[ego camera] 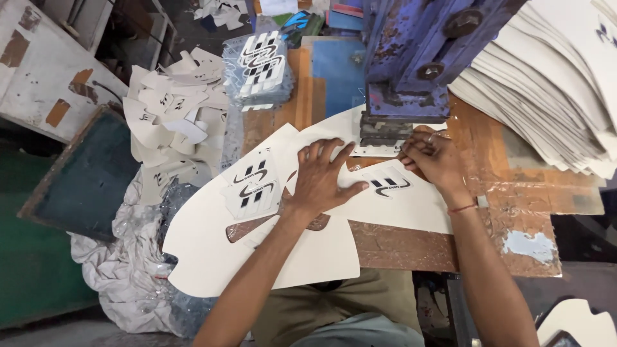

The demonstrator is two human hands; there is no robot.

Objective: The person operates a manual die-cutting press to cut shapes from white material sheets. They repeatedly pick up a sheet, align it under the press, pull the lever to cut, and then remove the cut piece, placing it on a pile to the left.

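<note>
Under the blue press head (405,64), lining up a white cut sheet (257,257) on the workbench (411,247)

Left hand (319,180) spread flat, palm down, pinning the sheet just left of the striped logo print (387,183). Right hand (435,159) curled, fingertips pinched at the sheet's edge right against the dark metal block (385,132) at the foot of the head, though hard to tell exactly what's nipped there. Looks like the positioning step, print not quite under the block yet. For the next move, probably just a small nudge of the sheet, plus those right fingers well clear of the block. Loose logo patches (252,189) resting on the sheet near the left wrist, heap of cut pieces (173,109) further left, big stack of white sheets (553,83) off to the right.
</note>
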